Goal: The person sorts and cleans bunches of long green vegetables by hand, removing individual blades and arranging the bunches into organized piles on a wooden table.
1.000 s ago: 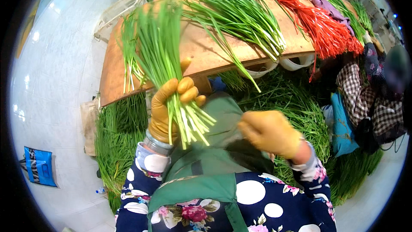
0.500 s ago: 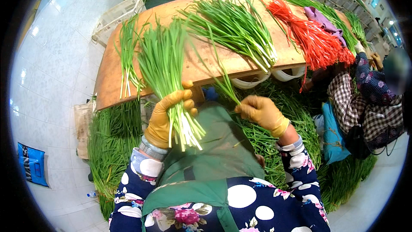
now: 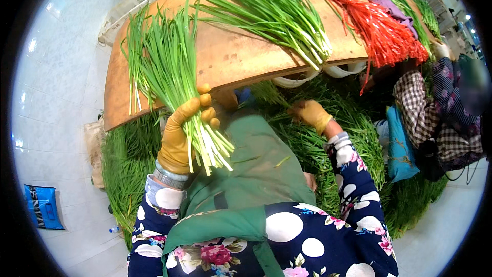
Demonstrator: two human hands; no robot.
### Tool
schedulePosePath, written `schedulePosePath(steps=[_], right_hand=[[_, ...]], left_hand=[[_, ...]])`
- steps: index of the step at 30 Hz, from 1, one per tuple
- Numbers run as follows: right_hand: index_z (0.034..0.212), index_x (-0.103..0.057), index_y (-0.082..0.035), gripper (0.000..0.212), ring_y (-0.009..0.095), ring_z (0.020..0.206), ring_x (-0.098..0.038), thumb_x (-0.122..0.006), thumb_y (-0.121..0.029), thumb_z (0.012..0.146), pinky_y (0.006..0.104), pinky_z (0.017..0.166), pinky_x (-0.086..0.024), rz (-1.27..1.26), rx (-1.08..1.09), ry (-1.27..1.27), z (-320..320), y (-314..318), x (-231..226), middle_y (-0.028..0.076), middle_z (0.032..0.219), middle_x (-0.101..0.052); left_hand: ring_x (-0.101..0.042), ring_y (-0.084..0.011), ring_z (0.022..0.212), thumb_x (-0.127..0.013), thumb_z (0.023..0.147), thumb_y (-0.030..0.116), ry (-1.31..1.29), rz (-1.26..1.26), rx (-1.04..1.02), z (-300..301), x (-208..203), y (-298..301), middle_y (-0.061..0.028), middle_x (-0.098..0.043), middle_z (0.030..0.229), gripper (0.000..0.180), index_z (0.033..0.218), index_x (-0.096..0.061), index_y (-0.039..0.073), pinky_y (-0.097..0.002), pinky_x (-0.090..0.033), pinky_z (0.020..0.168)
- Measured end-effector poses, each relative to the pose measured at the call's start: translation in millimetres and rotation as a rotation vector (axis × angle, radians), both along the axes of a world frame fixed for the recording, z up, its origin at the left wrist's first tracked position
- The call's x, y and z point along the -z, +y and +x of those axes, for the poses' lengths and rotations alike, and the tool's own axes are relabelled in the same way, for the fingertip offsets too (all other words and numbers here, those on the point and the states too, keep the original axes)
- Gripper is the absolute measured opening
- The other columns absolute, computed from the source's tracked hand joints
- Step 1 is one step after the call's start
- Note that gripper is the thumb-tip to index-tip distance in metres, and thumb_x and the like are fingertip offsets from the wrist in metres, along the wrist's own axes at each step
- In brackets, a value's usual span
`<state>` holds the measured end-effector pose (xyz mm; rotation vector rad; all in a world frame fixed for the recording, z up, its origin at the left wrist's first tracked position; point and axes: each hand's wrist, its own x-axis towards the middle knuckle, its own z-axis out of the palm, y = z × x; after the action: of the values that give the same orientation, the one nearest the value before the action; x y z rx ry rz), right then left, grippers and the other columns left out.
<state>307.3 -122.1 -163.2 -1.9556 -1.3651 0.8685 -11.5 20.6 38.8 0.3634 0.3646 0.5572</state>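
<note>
Head cam: my L hand [image 3: 177, 136], rubber-gloved in yellow-tan, is wrapped round the bunch of garlic chives [image 3: 169, 66] low on the stems, thumb across the front, 4 fingertips showing on the R side; leaves fan up over the near L part of the wooden tabletop [image 3: 230, 66], prob. resting on it, can't confirm. R hand [image 3: 311, 116], gloved same way, is down at the loose heap of chives [image 3: 366, 143] below; fingers curled tog., a few blades run up to the tips, but can't tell if they're actually pinched. To do it well, imo: L grip firm enough to stop slip, not so hard it creases stems; butts approx. level, they're a bit staggered; R fingers should take blades near the base & draw straight, so tips don't snag. Mat'ls: leaves long, flat, thin, glossy, bendy; stem ends pale, look stiffer, prob. crisp. Tabletop = worn bare wood, edge looks curved, prob. lens. Separate pile of chives [image 3: 277, 18] lies on it, white ends twd me; red plastic strips [image 3: 376, 28] further R, tangled, shiny, next to soft crumpled purple cloth [image 3: 392, 6]. Green apron [image 3: 253, 149] on my lap: matte, a few creases.
</note>
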Motion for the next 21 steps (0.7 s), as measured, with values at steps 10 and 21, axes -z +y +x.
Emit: schedulePosePath(steps=[10, 21], right_hand=[[0.123, -0.06, -0.008, 0.039, 0.033, 0.117, -0.054, -0.057, -0.026, 0.089, 0.048, 0.101, -0.04, 0.43, -0.111, -0.805, -20, 109, 37, 0.014, 0.127, -0.059], [0.113, -0.068, -0.012, 0.041, 0.035, 0.107, -0.061, -0.057, -0.042, 0.089, 0.0436, 0.093, -0.047, -0.127, 0.083, -0.308, 1, 126, 115, 0.019, 0.116, -0.064]], left_hand=[[-0.053, -0.0153, 0.075, -0.065, 0.087, 0.011, 0.13, 0.004, -0.019, -1, 10, -1, -0.0044, -0.058, 0.095, 0.043, 0.126, -0.049, 0.001, -0.0342, -0.05, 0.072], [-0.05, -0.0138, 0.075, -0.062, 0.09, 0.012, 0.158, -0.006, -0.01, 9, 1, -1, -0.0031, -0.053, 0.095, 0.041, 0.127, -0.047, 0.002, -0.0332, -0.049, 0.073]])
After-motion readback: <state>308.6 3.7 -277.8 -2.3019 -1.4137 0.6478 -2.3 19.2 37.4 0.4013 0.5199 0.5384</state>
